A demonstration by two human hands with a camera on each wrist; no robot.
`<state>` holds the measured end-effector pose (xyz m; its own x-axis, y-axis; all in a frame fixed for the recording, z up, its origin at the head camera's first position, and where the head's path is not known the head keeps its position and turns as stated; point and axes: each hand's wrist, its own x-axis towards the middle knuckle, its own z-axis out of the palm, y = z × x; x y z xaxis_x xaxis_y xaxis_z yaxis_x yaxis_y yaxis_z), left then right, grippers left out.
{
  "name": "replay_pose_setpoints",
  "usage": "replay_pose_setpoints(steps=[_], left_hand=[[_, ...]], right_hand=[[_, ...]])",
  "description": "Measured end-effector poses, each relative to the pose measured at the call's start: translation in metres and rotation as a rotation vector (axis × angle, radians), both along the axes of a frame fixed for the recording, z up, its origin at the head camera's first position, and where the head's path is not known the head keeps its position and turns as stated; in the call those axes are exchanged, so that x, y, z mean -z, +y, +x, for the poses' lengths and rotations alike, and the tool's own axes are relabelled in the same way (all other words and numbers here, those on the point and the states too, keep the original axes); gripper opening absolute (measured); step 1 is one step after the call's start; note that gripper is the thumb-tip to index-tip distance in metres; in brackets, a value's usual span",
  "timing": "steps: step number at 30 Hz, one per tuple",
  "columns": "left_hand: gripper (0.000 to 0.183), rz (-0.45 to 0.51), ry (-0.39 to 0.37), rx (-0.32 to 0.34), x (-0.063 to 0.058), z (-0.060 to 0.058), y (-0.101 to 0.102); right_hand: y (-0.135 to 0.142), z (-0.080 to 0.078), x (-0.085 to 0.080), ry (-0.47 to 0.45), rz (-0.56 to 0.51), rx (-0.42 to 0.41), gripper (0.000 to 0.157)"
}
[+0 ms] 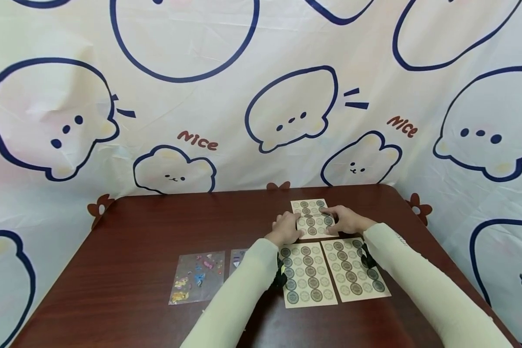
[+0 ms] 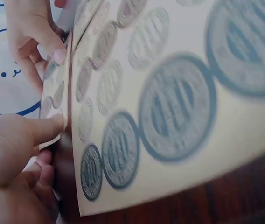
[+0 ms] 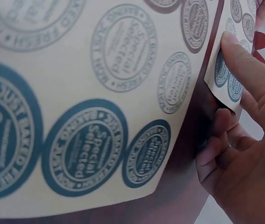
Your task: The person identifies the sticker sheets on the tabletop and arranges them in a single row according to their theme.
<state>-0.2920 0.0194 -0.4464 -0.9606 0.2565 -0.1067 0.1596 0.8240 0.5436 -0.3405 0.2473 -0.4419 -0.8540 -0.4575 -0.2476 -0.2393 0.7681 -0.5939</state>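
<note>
A cream sheet of round stickers (image 1: 310, 220) lies at the far right of the table, with rows of dark and pale circles. My left hand (image 1: 285, 229) pinches its left edge, thumb on top and fingers beneath, as the left wrist view shows. At the opposite edge my right hand (image 1: 348, 220) pinches it, the right thumb (image 3: 244, 60) flat over the stickers and the other fingers curled below. Nearer to me, under my wrists, lie two similar sheets side by side, a left sticker sheet (image 1: 302, 278) and a right sticker sheet (image 1: 350, 270). Their labels read "Special Selected".
A clear plastic bag (image 1: 191, 275) with small colourful pieces lies left of my left forearm. A second bag (image 1: 236, 258) is partly hidden behind that sleeve. The dark brown table (image 1: 148, 232) ends at a cloth backdrop (image 1: 226, 106) with cartoon drawings.
</note>
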Motion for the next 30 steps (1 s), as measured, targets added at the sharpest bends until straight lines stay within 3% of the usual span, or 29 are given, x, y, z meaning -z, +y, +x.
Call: replay_pose_setpoints(steps=[17,30], left_hand=[[0.06,0.0,0.019,0.02,-0.004,0.001,-0.004],[0.062,-0.007,0.085,0.011,-0.005,0.003,0.0]], right_hand=[[-0.006,0.002,-0.006,0.02,0.033,0.005,0.081],[-0.003,0.003,-0.014,0.074,0.064,0.015,0.08]])
